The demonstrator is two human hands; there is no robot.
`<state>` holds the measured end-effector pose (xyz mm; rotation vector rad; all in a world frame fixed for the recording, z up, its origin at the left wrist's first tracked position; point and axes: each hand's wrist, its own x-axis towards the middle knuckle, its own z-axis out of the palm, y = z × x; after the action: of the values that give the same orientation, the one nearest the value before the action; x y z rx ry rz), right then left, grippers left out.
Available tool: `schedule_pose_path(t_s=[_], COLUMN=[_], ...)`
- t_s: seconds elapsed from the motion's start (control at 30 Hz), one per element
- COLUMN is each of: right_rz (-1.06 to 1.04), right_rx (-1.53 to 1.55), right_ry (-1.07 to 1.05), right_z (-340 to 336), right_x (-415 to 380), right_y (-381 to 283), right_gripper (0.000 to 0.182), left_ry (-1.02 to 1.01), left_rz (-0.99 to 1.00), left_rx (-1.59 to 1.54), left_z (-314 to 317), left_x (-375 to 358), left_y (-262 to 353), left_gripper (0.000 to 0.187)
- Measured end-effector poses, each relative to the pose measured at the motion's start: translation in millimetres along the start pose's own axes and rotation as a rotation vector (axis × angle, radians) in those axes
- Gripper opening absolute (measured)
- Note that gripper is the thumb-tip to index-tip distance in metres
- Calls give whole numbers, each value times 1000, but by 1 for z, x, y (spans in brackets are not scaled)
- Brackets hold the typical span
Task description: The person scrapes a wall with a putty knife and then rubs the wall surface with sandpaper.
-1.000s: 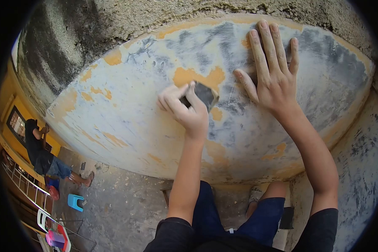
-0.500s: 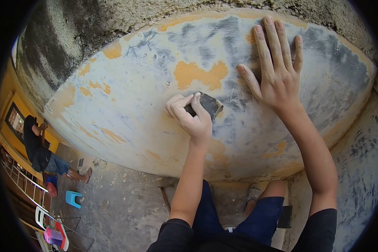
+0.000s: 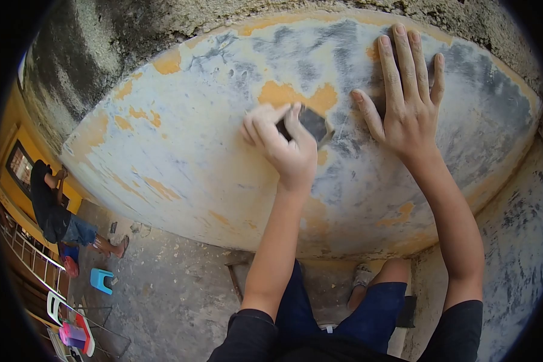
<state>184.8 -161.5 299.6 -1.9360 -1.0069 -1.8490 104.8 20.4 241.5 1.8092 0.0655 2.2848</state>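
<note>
My left hand (image 3: 283,145) grips a dark grey sanding block (image 3: 312,122) and presses it against the wall (image 3: 181,139), right below an orange patch of old paint (image 3: 289,95). The wall is whitish grey with scattered orange spots. My right hand (image 3: 407,105) lies flat on the wall just right of the block, fingers spread and pointing up, holding nothing.
Another person (image 3: 51,208) in a dark shirt and jeans shorts works at the yellow wall far left. A small blue stool (image 3: 101,279), a ladder (image 3: 33,259) and colourful plastic chairs (image 3: 72,332) stand on the concrete floor at lower left. My knees are close to the wall's base.
My left hand slid the sanding block down the wall, then back up and slightly right toward the orange patch. My right hand stayed flat on the wall.
</note>
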Motion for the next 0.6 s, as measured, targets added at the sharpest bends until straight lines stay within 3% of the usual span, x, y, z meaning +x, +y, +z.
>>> schedule_pose_path(t_s=[0.1,0.27,0.47,0.6], right_rz=[3,4,3,11], right_rx=[-17,9,-1,7], right_ry=[8,12,18,19], right_z=[-1,-2,-1,-1], right_x=[-2,0,-1,0], right_y=[0,-1,0,0], right_gripper=[75,74,75,75], left_ry=[1,12,-49,-18], left_rz=[10,-24,58,89], left_rx=[2,-57,-3,-13], left_z=[6,-6,3,3], left_x=[23,-37,18,0], left_y=[6,0,10,5], left_gripper=[16,16,18,18])
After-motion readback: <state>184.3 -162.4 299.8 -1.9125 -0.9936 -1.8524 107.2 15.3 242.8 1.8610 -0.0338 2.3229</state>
